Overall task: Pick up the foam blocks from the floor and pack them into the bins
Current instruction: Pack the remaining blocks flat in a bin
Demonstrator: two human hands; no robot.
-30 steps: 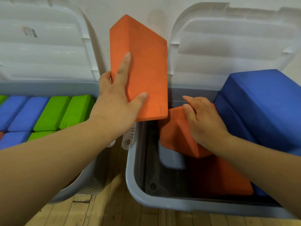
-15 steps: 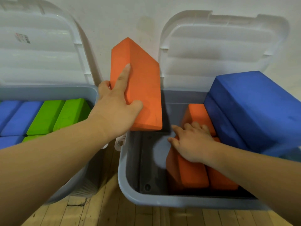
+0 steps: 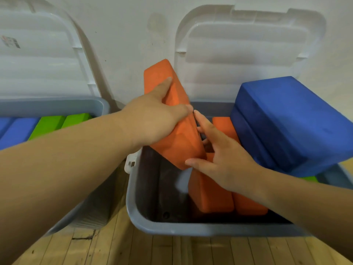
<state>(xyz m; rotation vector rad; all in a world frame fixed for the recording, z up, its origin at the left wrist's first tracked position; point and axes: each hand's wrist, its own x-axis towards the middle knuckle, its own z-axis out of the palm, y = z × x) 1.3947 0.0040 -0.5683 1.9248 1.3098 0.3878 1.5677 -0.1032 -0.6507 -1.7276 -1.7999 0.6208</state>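
My left hand [image 3: 152, 115] grips an orange foam block [image 3: 177, 142], tilted, with its lower end over the back left of the right grey bin [image 3: 172, 230]. At that lower end my right hand [image 3: 225, 161] holds the same block, thumb on the front corner and fingers behind its right edge. Two more orange blocks [image 3: 210, 194] stand on edge side by side inside this bin. A large dark blue block [image 3: 290, 121] lies tilted across the bin's right side.
The left grey bin [image 3: 57, 106] holds green blocks [image 3: 49, 125] and blue blocks [image 3: 17, 131] in rows. Both white lids [image 3: 248, 54] stand open against the wall. A green block [image 3: 309, 178] shows under the dark blue one. Wooden floor [image 3: 152, 251] lies in front.
My left hand has lowered and tilted the orange block toward the right bin. My right hand has left the blocks inside the bin and risen to take the block's lower end.
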